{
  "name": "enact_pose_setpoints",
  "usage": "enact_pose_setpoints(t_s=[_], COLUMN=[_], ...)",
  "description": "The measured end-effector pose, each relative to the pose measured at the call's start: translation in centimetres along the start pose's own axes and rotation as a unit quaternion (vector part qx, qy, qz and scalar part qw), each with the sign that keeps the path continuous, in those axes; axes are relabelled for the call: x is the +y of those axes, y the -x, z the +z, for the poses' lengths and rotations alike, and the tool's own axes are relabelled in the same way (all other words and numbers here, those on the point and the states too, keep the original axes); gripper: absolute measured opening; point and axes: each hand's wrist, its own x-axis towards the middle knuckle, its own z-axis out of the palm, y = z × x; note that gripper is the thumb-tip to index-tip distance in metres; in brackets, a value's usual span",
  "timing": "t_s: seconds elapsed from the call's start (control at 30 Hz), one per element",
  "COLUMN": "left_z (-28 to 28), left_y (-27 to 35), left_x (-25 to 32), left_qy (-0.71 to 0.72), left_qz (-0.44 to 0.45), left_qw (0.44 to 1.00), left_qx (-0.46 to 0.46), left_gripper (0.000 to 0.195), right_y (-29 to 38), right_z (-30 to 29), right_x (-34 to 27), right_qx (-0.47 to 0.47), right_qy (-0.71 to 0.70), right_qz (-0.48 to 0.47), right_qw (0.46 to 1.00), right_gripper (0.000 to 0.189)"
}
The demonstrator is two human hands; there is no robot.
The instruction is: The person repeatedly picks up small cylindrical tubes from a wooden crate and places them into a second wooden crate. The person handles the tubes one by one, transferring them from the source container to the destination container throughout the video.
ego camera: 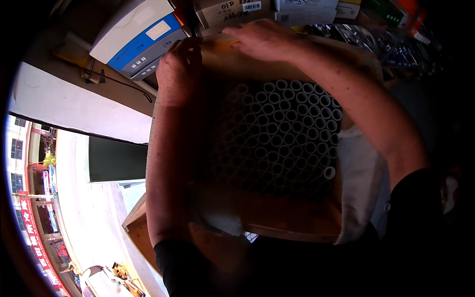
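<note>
A wooden box (289, 228) lies before me, with many round white tube ends (291, 116) packed side by side in it; its left part is in deep shadow. My left hand (179, 68) is at the box's far left corner, fingers bent; whether it grips anything cannot be told. My right hand (261, 39) rests along the far edge, fingers pointing left, and no held thing shows. One brighter white ring (329, 172) stands at the near right of the tubes. A pale cloth (358, 185) hangs over the box's right side.
Behind the box stand a blue, white and grey carton (143, 41), a brown cardboard box (233, 15) and white boxes (306, 16). Clear plastic packets (374, 44) lie at the back right. A yellow-handled tool (70, 61) is at the upper left. An open wooden compartment (143, 234) is at the lower left.
</note>
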Motion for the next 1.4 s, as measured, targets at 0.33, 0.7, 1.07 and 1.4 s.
enact_pose_setpoints(t_s=[0.33,0.7,1.07,1.4], left_z=[0.9,1.3,1.6,1.9], left_y=[0.0,0.1,-0.2,0.0], left_x=[-1.6,-2.1,-3.1,-2.5], left_qy=[-0.114,-0.099,-0.087,-0.110], left_qz=[0.068,0.088,0.114,0.097], left_qw=[0.989,0.989,0.986,0.984], left_qx=[0.063,0.060,0.087,0.102], left_gripper=[0.026,0.027,0.023,0.023], right_y=[-0.2,0.2,2.1,2.1], right_z=[1.1,1.4,2.9,9.3], right_x=[0.6,0.4,-4.0,-5.9], right_qx=[0.037,0.265,0.070,-0.221], right_qy=[-0.011,0.035,-0.010,-0.039], right_qz=[-0.027,-0.157,-0.308,-0.272], right_qw=[0.999,0.951,0.949,0.936], right_gripper=[0.041,0.034,0.009,0.024])
